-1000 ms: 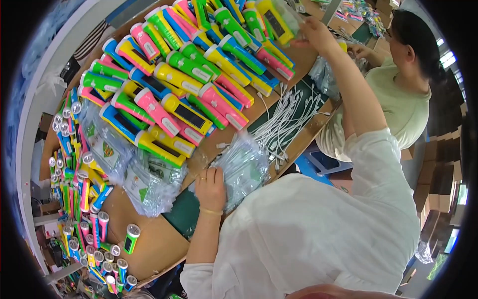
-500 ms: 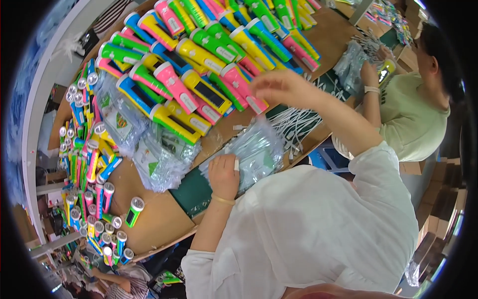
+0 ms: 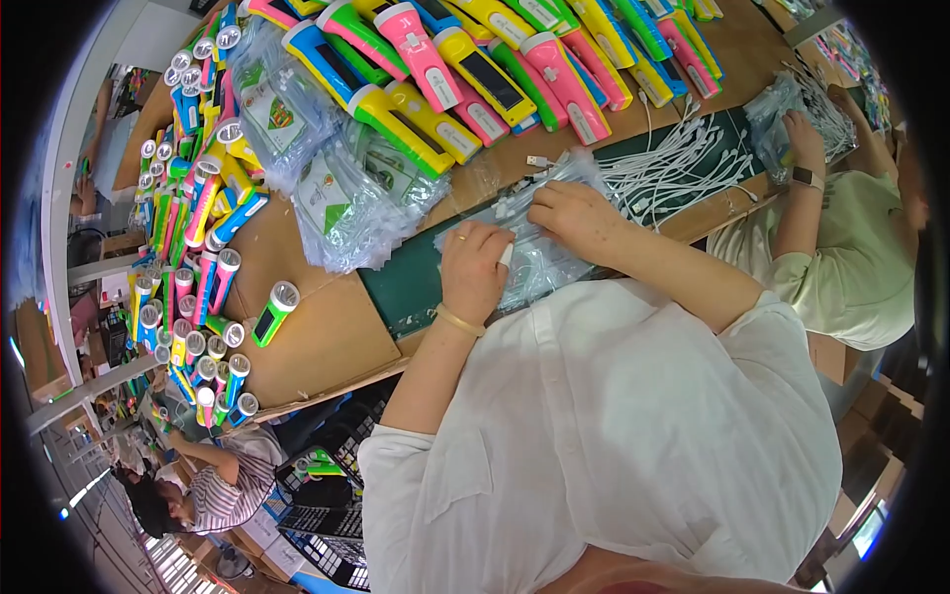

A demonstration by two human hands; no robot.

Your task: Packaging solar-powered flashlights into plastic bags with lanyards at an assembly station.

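A pile of clear plastic bags [image 3: 539,275] lies in front of me on the dark green tabletop. My left hand [image 3: 475,267] is closed at the left side of the pile, its bent fingers gripping the edge of a bag. Something small and white shows by its fingertips; I cannot make out what. My right hand [image 3: 582,223] is closed on the upper part of the bags, fingers bent downward and thumb side hidden. Just beyond the hands lies a white cable plug [image 3: 537,161]. More white cables [image 3: 673,168] spread out to the right of my right hand.
Colourful flashlights [image 3: 485,79] are heaped at the back. Bags with printed cards [image 3: 336,203] lie left of my hands. Several more flashlights [image 3: 188,287] crowd the far left, and one green flashlight [image 3: 276,313] lies apart on cardboard. A co-worker's hand [image 3: 807,144] is among bags at right.
My right hand has come down from above the flashlights onto the bags, beside my left hand. The view has shifted, so the table appears higher. My left hand stays at the bags.
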